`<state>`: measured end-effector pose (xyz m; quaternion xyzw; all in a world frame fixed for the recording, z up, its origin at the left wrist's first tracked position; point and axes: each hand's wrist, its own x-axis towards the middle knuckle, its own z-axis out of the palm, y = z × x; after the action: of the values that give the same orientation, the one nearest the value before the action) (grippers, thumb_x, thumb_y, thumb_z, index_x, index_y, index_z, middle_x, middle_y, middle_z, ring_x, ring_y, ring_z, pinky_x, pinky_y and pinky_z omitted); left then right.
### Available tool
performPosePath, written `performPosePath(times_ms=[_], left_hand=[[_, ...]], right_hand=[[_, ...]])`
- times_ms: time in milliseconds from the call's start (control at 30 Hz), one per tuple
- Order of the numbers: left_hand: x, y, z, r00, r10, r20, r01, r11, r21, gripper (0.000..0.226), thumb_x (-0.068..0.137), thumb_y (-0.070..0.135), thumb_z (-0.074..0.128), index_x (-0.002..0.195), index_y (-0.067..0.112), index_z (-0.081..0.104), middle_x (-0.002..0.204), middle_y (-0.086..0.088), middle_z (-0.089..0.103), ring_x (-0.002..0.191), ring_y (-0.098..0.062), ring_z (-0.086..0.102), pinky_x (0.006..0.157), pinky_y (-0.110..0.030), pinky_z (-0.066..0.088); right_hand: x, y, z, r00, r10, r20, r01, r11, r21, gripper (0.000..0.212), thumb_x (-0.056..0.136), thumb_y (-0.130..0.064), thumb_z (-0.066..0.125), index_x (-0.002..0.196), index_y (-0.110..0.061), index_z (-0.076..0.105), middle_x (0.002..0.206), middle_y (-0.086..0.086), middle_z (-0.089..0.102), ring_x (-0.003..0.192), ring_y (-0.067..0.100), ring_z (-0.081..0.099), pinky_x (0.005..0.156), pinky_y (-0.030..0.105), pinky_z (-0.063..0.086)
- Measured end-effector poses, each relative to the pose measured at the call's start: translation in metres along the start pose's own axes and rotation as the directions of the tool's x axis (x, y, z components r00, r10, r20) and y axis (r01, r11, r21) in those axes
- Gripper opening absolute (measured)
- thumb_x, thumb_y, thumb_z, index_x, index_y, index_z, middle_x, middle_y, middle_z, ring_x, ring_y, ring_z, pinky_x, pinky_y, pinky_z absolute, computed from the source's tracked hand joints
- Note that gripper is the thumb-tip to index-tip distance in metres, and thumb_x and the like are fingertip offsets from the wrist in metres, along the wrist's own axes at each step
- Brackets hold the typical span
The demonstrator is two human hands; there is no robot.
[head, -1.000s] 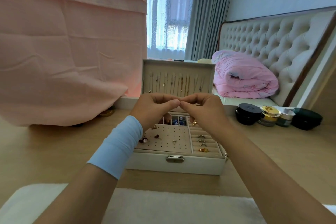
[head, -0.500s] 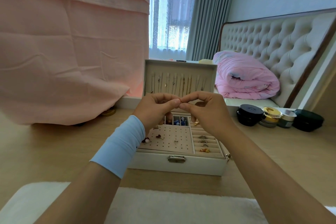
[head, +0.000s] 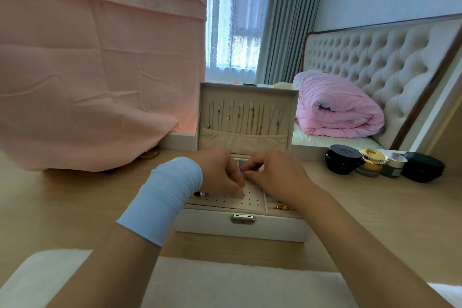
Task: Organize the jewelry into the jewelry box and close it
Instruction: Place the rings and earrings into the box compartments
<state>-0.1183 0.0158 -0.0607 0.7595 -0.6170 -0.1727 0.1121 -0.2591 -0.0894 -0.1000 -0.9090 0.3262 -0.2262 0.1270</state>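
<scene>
A white jewelry box [head: 240, 226] stands open on the wooden table, its lid [head: 247, 112] upright with several necklaces hanging inside. My left hand [head: 220, 175] hovers low over the perforated earring panel [head: 250, 199], its fingertips pinching a small stud earring [head: 242, 195] whose pin points down at the holes. My right hand [head: 277, 177] is beside it, fingertips pinched together against the left hand's; what it holds is hidden. Another earring [head: 199, 193] sits at the panel's left edge, and a gold piece [head: 280, 207] lies in the ring rolls on the right.
Black and gold cosmetic jars [head: 370, 161] stand at the right on the table. A pink cloth [head: 95, 70] hangs at the left over something. A white fluffy mat [head: 225, 282] lies at the near edge. A bed with a pink duvet [head: 335, 112] is behind.
Both hands have dropped from in front of the lid down onto the earring panel, still pinched together. The lid's necklaces are now uncovered.
</scene>
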Motion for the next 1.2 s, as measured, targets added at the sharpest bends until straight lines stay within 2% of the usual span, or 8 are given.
performPosePath(times_ms=[200, 400, 533, 700, 833, 967, 1067, 1200], left_hand=[[0.002, 0.003, 0.003, 0.999, 0.016, -0.035, -0.013, 0.997, 0.081, 0.017, 0.084, 0.040, 0.072, 0.100, 0.038, 0.076, 0.076, 0.023, 0.057, 0.058, 0.005, 0.050, 0.039, -0.004, 0.030], [0.003, -0.003, 0.005, 0.998, 0.035, -0.049, -0.034, 0.999, 0.028, 0.011, 0.083, 0.038, 0.072, 0.093, 0.035, 0.077, 0.092, 0.019, 0.067, 0.081, -0.004, 0.059, 0.054, -0.013, 0.040], [0.003, -0.004, 0.002, 0.997, 0.058, -0.049, -0.057, 0.998, 0.020, 0.015, 0.084, 0.037, 0.072, 0.100, 0.038, 0.074, 0.096, 0.019, 0.062, 0.077, 0.003, 0.053, 0.054, -0.009, 0.034], [0.007, 0.001, 0.010, 0.995, 0.101, -0.023, -0.101, 0.995, 0.022, 0.017, 0.084, 0.034, 0.073, 0.100, 0.039, 0.076, 0.086, 0.022, 0.061, 0.075, 0.003, 0.053, 0.059, -0.010, 0.034], [0.008, -0.003, 0.012, 0.993, 0.106, -0.042, -0.109, 0.991, -0.073, 0.010, 0.084, 0.034, 0.072, 0.093, 0.035, 0.077, 0.095, 0.020, 0.068, 0.082, 0.002, 0.055, 0.070, -0.015, 0.041], [0.010, -0.012, 0.007, 0.967, 0.088, -0.238, -0.156, 0.947, -0.282, 0.004, 0.086, 0.030, 0.071, 0.087, 0.027, 0.075, 0.082, 0.013, 0.070, 0.077, -0.001, 0.062, 0.081, -0.026, 0.052], [0.012, -0.018, 0.006, 0.931, 0.016, -0.364, -0.186, 0.880, -0.438, 0.003, 0.084, 0.025, 0.073, 0.084, 0.023, 0.073, 0.074, 0.004, 0.073, 0.067, -0.007, 0.065, 0.074, -0.028, 0.057], [0.012, -0.015, 0.008, 0.928, -0.071, -0.366, -0.198, 0.737, -0.646, 0.004, 0.086, 0.022, 0.072, 0.086, 0.018, 0.072, 0.067, 0.005, 0.071, 0.060, -0.006, 0.061, 0.055, -0.017, 0.050]], right_hand=[[0.000, -0.003, 0.006, 0.995, -0.039, -0.093, 0.022, 0.984, -0.175, 0.013, 0.089, -0.046, 0.068, 0.096, -0.037, 0.074, 0.098, -0.016, 0.072, 0.095, 0.007, 0.061, 0.067, 0.026, 0.034], [-0.001, -0.004, -0.001, 0.995, -0.099, 0.023, 0.102, 0.973, -0.206, 0.012, 0.093, -0.041, 0.064, 0.098, -0.038, 0.075, 0.100, -0.017, 0.069, 0.096, 0.008, 0.060, 0.071, 0.029, 0.043], [0.000, -0.003, -0.010, 0.983, -0.104, 0.151, 0.129, 0.977, -0.172, 0.017, 0.095, -0.039, 0.060, 0.103, -0.040, 0.075, 0.097, -0.018, 0.063, 0.096, 0.010, 0.059, 0.077, 0.032, 0.051], [0.004, 0.004, -0.015, 0.989, -0.066, 0.129, 0.072, 0.997, -0.042, 0.018, 0.097, -0.036, 0.060, 0.105, -0.036, 0.076, 0.106, -0.017, 0.068, 0.093, 0.004, 0.058, 0.083, 0.032, 0.051], [0.006, 0.009, -0.018, 0.990, -0.056, 0.127, 0.053, 0.998, 0.031, 0.014, 0.098, -0.033, 0.061, 0.100, -0.035, 0.075, 0.104, -0.018, 0.068, 0.098, 0.002, 0.060, 0.085, 0.027, 0.048], [0.007, 0.009, -0.023, 0.993, -0.086, 0.077, 0.067, 0.973, 0.223, 0.014, 0.096, -0.025, 0.065, 0.096, -0.036, 0.075, 0.093, -0.020, 0.069, 0.085, -0.006, 0.060, 0.079, 0.022, 0.046], [0.006, 0.004, -0.027, 0.989, -0.124, 0.079, 0.082, 0.914, 0.397, 0.015, 0.093, -0.019, 0.070, 0.097, -0.031, 0.077, 0.087, -0.014, 0.074, 0.064, -0.006, 0.060, 0.067, 0.017, 0.046], [0.004, -0.001, -0.024, 0.997, -0.058, 0.047, 0.021, 0.825, 0.564, 0.016, 0.086, -0.018, 0.079, 0.100, -0.026, 0.076, 0.088, -0.006, 0.076, 0.053, 0.000, 0.057, 0.060, 0.020, 0.050]])
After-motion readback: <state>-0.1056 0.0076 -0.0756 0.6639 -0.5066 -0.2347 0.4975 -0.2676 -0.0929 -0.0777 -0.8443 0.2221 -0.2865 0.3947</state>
